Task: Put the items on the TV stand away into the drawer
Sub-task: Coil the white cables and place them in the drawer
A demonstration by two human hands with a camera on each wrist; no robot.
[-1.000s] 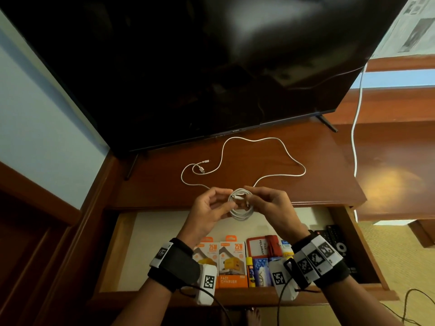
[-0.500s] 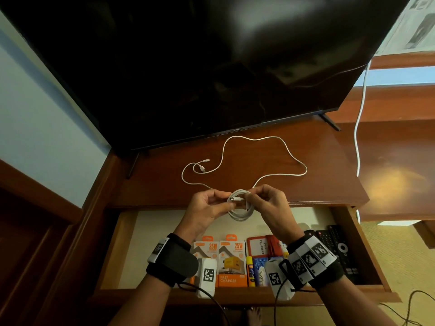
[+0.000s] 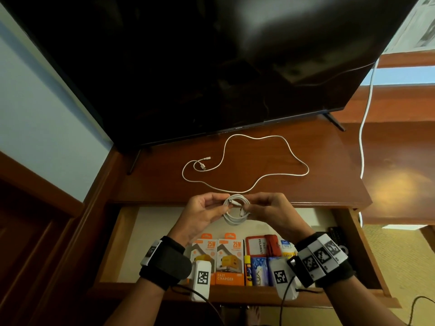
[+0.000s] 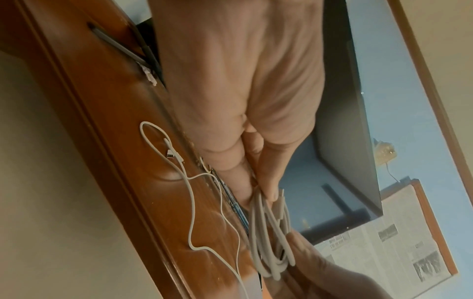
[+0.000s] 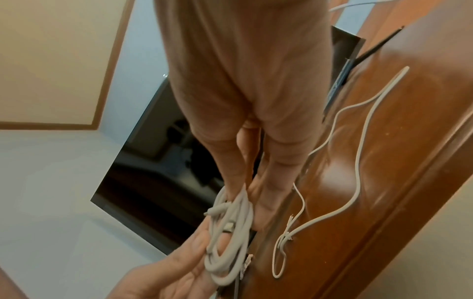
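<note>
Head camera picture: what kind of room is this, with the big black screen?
Probably a living room or bedroom at home. A big television stands on a wooden TV stand, and its open drawer holds charger boxes. Both hands hold a coiled white cable.

Spreading pale blue across the left as a wall (image 3: pixel 35 114), edged below by dark reddish wood trim (image 3: pixel 35 175) running aslant. Looming black and glossy as a television (image 3: pixel 211 67) over a reddish-brown wooden TV stand (image 3: pixel 329 180), resting on thin dark feet, with a white cord (image 3: pixel 363 128) hanging down at the right side. Glowing as a warm patch of light (image 3: pixel 388 184) on polished wood at the right, lying yellowish and woven as floor covering (image 3: pixel 400 255) below, showing newsprint (image 3: pixel 421 27) in the top right corner.
</note>
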